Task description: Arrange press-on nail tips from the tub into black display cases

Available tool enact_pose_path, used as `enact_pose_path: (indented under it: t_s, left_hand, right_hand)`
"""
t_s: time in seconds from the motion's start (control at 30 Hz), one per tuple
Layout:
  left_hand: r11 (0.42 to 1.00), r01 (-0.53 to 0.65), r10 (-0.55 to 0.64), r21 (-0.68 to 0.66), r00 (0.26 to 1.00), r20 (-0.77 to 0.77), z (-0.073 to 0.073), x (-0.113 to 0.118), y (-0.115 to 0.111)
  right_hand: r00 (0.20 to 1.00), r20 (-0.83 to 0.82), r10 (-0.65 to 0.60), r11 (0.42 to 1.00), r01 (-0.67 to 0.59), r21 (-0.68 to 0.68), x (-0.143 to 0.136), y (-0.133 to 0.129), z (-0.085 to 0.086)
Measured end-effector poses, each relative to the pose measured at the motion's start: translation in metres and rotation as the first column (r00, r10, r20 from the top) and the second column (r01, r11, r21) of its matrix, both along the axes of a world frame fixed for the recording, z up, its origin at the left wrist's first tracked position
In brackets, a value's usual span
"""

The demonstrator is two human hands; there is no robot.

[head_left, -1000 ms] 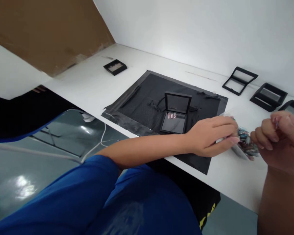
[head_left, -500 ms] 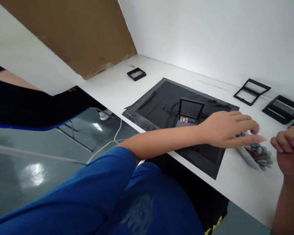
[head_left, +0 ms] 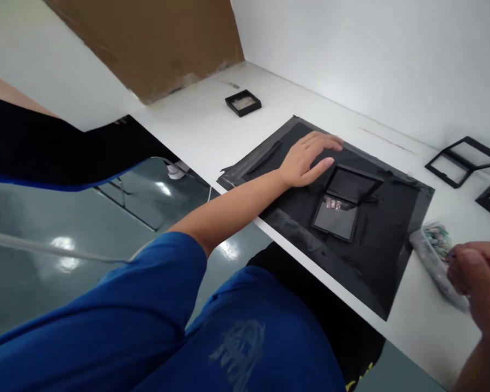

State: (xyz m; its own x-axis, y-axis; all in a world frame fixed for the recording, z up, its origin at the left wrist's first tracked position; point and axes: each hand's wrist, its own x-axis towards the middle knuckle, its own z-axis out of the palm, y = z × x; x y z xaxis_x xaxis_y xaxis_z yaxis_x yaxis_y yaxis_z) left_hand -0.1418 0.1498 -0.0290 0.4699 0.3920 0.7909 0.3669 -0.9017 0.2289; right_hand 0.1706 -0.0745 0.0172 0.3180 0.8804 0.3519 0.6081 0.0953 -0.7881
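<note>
Head view, left hand (head_left: 304,161): palm down, fingers loosely spread, nothing visible in it. Over the black mat (head_left: 378,258), thumb just beside the lid (head_left: 353,182).
Right hand (head_left: 479,283): fingers curled, blurred, beside the plastic tub (head_left: 435,272). Can't tell from here if the fingertips pinch something.
Black case (head_left: 335,222): on the mat, lid tilted open. Looks light, stiff; shiny base probably slick. I'd hold the outer rim.
Pink pieces (head_left: 334,204): along the base's hinge side. Likely thin, easily skidded; grip by side edges.

Case (head_left: 345,213) on mat (head_left: 375,267), tub (head_left: 433,273) right of mat, box (head_left: 250,110) left of mat, frame (head_left: 461,161) behind tub
</note>
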Motion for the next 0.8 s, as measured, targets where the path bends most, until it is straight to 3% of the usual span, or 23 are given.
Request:
enact_pose_path:
  t_s: [0.13, 0.23, 0.3, 0.5, 0.8]
  left_hand:
    - [0.978, 0.082, -0.07, -0.193, 0.995, 0.069, 0.001, 0.002, -0.001]
    - [0.893, 0.162, -0.119, -0.421, 0.985, 0.126, 0.005, 0.003, -0.004]
    - [0.847, 0.175, -0.125, -0.503, 0.983, 0.131, 0.007, 0.005, -0.007]
    - [0.872, 0.129, -0.091, -0.473, 0.991, 0.102, 0.012, 0.01, -0.022]
    - [0.858, 0.161, -0.117, -0.489, 0.986, 0.118, 0.013, 0.012, -0.025]
  right_hand:
    - [0.966, 0.179, 0.189, 0.977, -0.167, -0.131, -0.054, 0.011, 0.01]
    - [0.93, 0.114, 0.349, 0.9, -0.299, -0.319, -0.078, 0.034, 0.001]
    - [0.932, 0.058, 0.358, 0.866, -0.308, -0.395, -0.084, 0.048, -0.01]
    - [0.94, 0.091, 0.329, 0.854, -0.254, -0.454, -0.08, 0.071, -0.033]
    - [0.967, 0.082, 0.243, 0.876, -0.182, -0.447, -0.079, 0.068, -0.043]
